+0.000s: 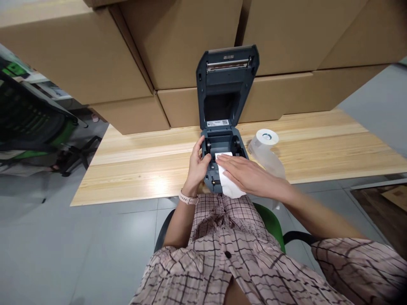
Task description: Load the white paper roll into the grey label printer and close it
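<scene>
A dark grey label printer (210,180) stands near the table's front edge, its lid (201,84) raised and leaning back. My left hand (197,166) grips the printer's left wall, thumb over the inner rim and fingers along the outside. Under my right hand (243,171) is a white tissue (230,188), pressed into the printer's open front part and hanging over its front edge. The fingers of that hand lie together and nearly straight across the tissue. They hide much of the printer's right front. A white label roll (261,134) stands to the right of the printer.
Large cardboard boxes (178,46) are stacked along the back of the wooden table (136,169), close behind the lid. A loose strip of label backing (271,163) trails from the roll over the front edge. An office chair (34,114) stands at the left.
</scene>
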### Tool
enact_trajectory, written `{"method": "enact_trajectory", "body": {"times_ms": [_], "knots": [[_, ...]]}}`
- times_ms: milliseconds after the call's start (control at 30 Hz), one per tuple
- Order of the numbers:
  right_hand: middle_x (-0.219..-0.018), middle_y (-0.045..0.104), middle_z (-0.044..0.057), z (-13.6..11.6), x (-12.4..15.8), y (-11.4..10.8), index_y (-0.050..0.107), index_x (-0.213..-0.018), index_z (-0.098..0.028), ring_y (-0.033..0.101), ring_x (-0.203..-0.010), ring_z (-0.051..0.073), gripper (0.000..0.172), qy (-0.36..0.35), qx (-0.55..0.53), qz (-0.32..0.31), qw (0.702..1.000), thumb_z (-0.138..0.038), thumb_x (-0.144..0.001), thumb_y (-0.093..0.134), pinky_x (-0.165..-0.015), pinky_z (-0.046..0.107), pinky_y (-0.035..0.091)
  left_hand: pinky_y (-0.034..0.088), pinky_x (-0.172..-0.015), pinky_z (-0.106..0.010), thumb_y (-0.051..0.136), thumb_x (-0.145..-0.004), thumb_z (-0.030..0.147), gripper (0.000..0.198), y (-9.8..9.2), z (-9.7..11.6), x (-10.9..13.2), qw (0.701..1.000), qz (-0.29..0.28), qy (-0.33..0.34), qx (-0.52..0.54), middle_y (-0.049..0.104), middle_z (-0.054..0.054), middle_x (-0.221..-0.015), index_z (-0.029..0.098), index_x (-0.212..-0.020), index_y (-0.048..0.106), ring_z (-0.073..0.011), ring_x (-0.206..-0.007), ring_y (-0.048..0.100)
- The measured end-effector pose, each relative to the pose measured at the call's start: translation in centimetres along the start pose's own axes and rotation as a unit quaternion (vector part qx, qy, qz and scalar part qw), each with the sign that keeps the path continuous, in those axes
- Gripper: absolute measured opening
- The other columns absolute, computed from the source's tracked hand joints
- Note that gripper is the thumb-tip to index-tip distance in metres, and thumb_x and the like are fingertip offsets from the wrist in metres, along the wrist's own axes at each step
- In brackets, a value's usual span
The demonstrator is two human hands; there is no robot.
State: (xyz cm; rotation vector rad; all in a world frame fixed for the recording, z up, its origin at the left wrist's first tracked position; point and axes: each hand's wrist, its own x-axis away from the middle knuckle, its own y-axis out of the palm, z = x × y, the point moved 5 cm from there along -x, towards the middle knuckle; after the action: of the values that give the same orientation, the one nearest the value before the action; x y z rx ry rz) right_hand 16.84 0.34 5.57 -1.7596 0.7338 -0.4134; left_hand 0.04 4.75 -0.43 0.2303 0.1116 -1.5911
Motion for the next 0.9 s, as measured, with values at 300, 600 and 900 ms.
{"method": "enact_trajectory", "body": {"times_ms": [300,600,900], "knots": [[-0.174,0.033,0.020,-3.0,3.8,0.6,0.038,-0.166,-0.018,0.028,-0.165,0.032,0.094,-0.060,-0.024,0.046,0.997,-0.074,-0.094,0.059,-0.131,0.058,0.037,0.039,-0.130,-0.051,0.063,-0.093,0.025,0.061,-0.1,0.2,0.2,1.000,0.003,0.004,-0.006,0.049,-0.005,-0.167,0.033,-0.152,0.051,-0.0293,-0.154,0.049],[-0.164,0.052,0.011,-2.7,4.5,1.1,0.049,-0.160,-0.025,0.043,-0.158,0.024,0.052,-0.050,-0.068,0.110,0.990,-0.020,-0.108,0.047,-0.127,0.055,0.045,0.034,-0.133,-0.051,0.066,-0.093,0.025,0.061,-0.5,0.1,-0.1,1.000,-0.005,0.008,-0.020,0.050,-0.005,-0.166,0.034,-0.151,0.053,-0.0296,-0.156,0.045],[-0.157,0.061,0.007,-3.8,4.6,0.8,0.060,-0.148,-0.024,0.052,-0.152,0.022,0.040,-0.059,-0.047,0.132,0.988,-0.023,-0.111,0.043,-0.124,0.052,0.049,0.033,-0.133,-0.049,0.069,-0.094,0.032,0.062,-0.4,0.6,0.1,0.999,-0.001,0.008,-0.037,0.045,-0.006,-0.170,0.033,-0.153,0.050,-0.0285,-0.159,0.041]]}}
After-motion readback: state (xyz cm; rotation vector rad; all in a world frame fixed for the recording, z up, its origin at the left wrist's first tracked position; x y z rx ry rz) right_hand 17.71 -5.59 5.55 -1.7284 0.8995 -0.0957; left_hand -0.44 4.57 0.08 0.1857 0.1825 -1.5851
